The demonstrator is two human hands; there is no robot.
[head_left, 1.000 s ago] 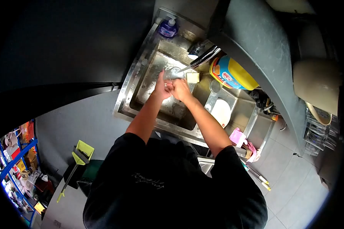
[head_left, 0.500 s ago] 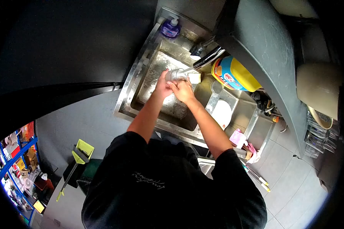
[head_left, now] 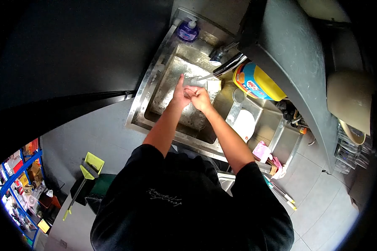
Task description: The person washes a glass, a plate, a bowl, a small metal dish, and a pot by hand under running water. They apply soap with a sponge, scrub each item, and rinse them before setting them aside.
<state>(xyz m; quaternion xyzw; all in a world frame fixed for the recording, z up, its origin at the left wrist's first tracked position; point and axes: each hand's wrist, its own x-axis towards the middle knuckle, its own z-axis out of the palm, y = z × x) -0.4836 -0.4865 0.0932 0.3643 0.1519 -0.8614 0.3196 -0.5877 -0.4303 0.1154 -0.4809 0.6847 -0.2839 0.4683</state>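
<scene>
Over the steel sink (head_left: pixel 155 102), my left hand (head_left: pixel 180 97) curls along the left side of a clear glass (head_left: pixel 192 81), one digit stretched up beside it. Close against it, my right hand (head_left: pixel 200 98) grips the glass's near end with bent fingers. Water from the black tap (head_left: pixel 230 65) runs onto the glass, whose outline is partly blurred. A pale yellow-and-white sponge (head_left: pixel 214 85) sits just right of the glass. Below my hands, a round clear shape (head_left: pixel 198 122) in the basin is hard to make out.
A purple soap pump bottle (head_left: pixel 187 31) stands at the back corner. To the right are a yellow jug (head_left: pixel 259 81) with a blue label, a glass cup (head_left: pixel 238 96), a white plate (head_left: pixel 243 124) and a pink cloth (head_left: pixel 262 151). A dark panel (head_left: pixel 297 54) overhangs the right side.
Both hands have shifted their hold around the glass. My left hand's digit now points straighter up, and the right fingers are more bent near the glass's lower end. Water still runs.
</scene>
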